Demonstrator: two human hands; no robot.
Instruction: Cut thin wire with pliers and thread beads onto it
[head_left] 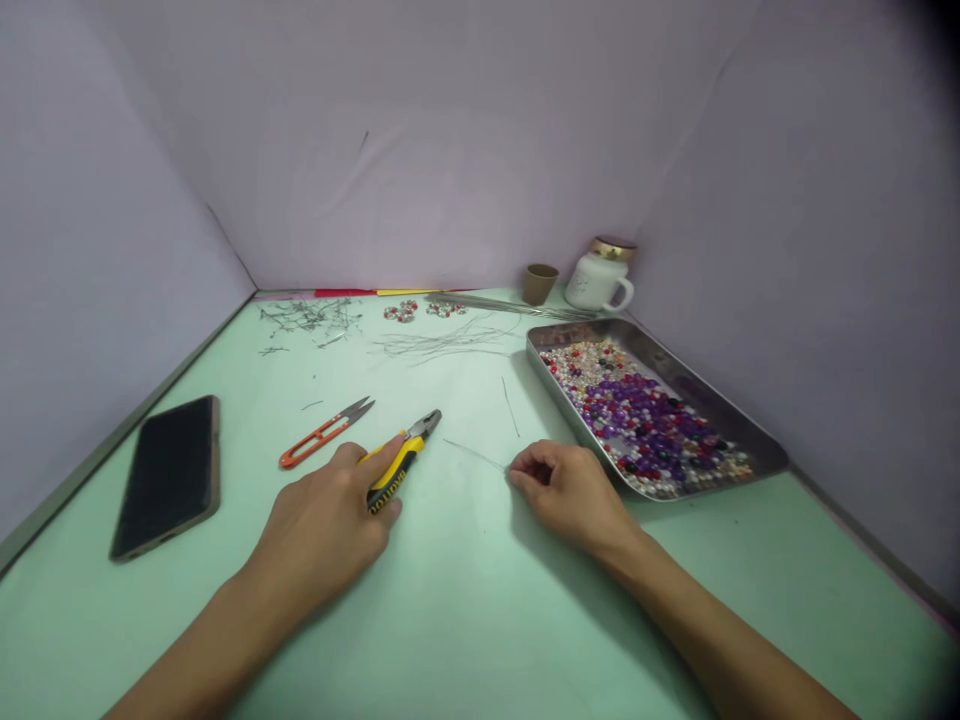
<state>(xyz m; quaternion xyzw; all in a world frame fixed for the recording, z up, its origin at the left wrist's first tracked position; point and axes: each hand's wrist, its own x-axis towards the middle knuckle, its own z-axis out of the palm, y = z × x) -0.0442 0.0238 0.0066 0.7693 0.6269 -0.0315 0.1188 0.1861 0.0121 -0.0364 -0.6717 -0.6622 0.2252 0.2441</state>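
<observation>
Left hand [330, 510] is wrapped around the yellow and black pliers [397, 474], whose nose points away from the person over the worktop [450, 610]. Thumb and fingertips of the right hand [574, 492] pinch one end of a thin wire [476, 454], which stretches leftward so that its other end sits near the pliers' nose. Just beyond the right hand lies a short loose wire [511, 405]. Orange-handled snips [340, 419] rest near the left hand, with a phone [166, 480] farther left; a metal tray [750, 440] of mixed beads [649, 420] stands just beside the right hand.
</observation>
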